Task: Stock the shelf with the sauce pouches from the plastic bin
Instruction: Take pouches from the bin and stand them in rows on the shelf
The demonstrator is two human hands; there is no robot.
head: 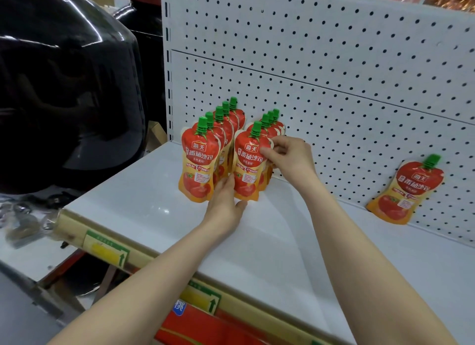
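Two rows of red and yellow sauce pouches with green caps stand upright on the white shelf point(144, 200) near its left end. My right hand point(288, 157) pinches the upper right edge of the front pouch of the right row point(248, 164). My left hand point(226, 203) rests at that pouch's lower left corner, fingers between it and the front pouch of the left row point(198, 162). One more pouch point(406, 190) leans alone against the pegboard far to the right. The plastic bin is not in view.
A white pegboard back panel point(334, 61) rises behind the shelf. A large glossy black object point(64, 87) bulges at the left. Price-tag strips point(108, 252) line the shelf's front edge, with red packaging point(205, 329) on the shelf below.
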